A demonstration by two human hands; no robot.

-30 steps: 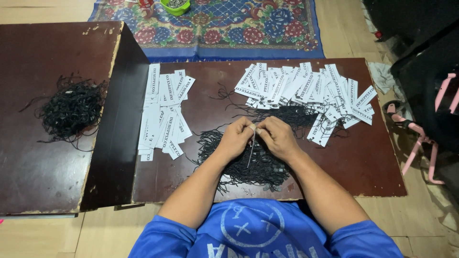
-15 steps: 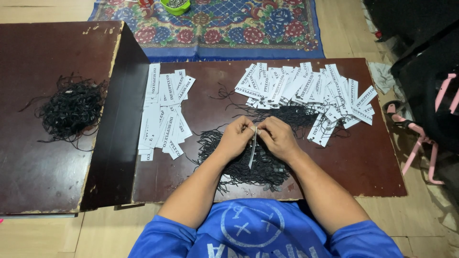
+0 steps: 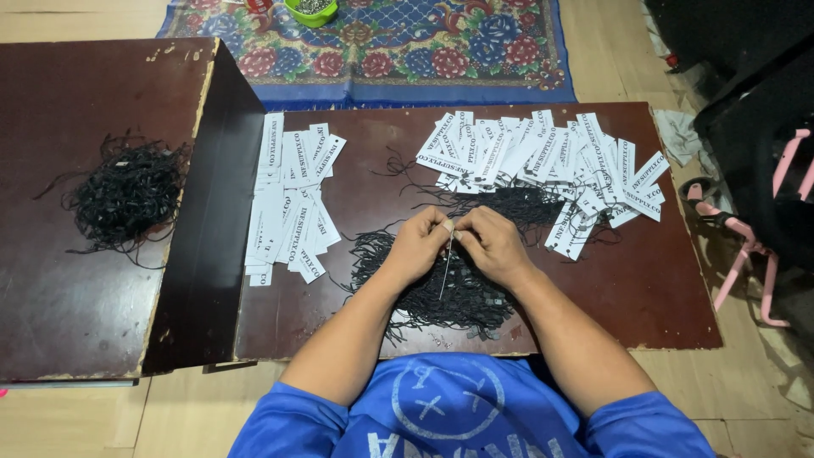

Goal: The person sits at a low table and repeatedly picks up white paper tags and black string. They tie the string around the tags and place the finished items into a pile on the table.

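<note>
Left hand (image 3: 417, 246): over the middle of the board, fingers curled shut, thumb and forefinger pinching the top of a white tag (image 3: 446, 259) that hangs down edge-on between the two hands.
Right hand (image 3: 490, 244): touching the left at the fingertips — closed too, pinching at the same spot on the tag; whether it also holds a cord I cannot tell.
Tag: upright, narrow, just above the cords (image 3: 441, 288).
Cords: a loose black heap under and in front of both hands, spreading up toward the right pile.
Right pile (image 3: 543, 165): white tags fanned along the far edge of the board (image 3: 661, 288), overlapping.
Left pile (image 3: 292, 203): white tags in rough rows at the board's left end, well apart from the hands.
Raised board (image 3: 59, 314): dark, to the left — carries a second heap of black cords (image 3: 127, 195).
Rug (image 3: 381, 51): patterned, beyond the boards, with a green bowl (image 3: 311, 10) at its top edge.
</note>
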